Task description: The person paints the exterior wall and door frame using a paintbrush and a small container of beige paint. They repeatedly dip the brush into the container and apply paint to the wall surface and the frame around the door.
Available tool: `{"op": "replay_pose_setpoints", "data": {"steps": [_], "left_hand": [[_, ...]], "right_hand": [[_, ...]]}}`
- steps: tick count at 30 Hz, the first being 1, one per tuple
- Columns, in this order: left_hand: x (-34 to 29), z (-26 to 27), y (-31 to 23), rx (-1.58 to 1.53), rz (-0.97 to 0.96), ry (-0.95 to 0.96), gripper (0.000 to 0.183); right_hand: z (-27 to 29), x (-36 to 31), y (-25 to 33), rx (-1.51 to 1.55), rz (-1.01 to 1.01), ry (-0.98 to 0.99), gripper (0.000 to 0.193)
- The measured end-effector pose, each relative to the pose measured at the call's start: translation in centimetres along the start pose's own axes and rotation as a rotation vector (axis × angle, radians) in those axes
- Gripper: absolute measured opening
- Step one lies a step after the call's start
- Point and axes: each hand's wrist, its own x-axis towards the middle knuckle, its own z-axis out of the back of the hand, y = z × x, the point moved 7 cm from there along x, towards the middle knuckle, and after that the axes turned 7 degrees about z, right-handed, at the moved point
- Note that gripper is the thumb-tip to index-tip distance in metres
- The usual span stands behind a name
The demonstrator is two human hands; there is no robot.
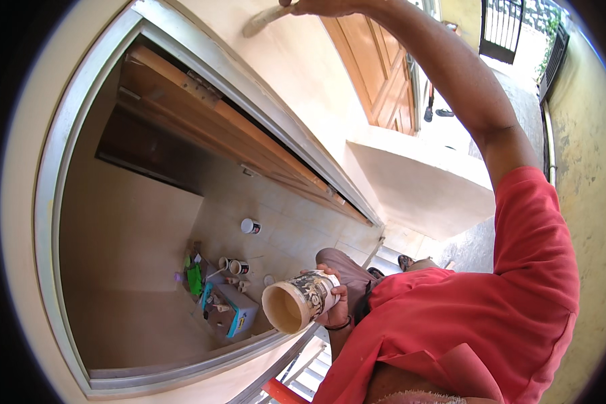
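Observation:
My right arm reaches up to the top edge of the view, where my right hand point(326, 6), partly cut off, grips a paintbrush point(268, 20). The brush's pale bristles are at the cream wall point(303, 60) above the door frame; whether they touch it I cannot tell. Lower down, my left hand point(340, 306) is wrapped round a paint tub point(304, 298) with a dark floral pattern. Tilted, the tub turns its open mouth towards the view, and its inside is coated cream.
Beside me is a grey door frame point(67, 161) with a wooden door point(229, 124) standing inward. On the room's floor are a white tub point(250, 226), more tubs and a grey-and-teal box point(239, 310). Ladder steps point(314, 369) show below me. A ledge point(417, 178) juts from the wall.

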Motion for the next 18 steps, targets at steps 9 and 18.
{"op": "replay_pose_setpoints", "data": {"steps": [9, 18], "left_hand": [[0.0, -0.4, 0.3, -0.034, -0.023, -0.008, 0.049], [-0.1, 0.1, -0.1, -0.007, -0.008, -0.007, 0.052]], "right_hand": [[-7.2, -4.7, 1.4, 0.252, -0.302, -0.309, 0.025], [-15.6, -19.1, 5.1, 0.289, -0.430, 0.143, 0.033]]}}
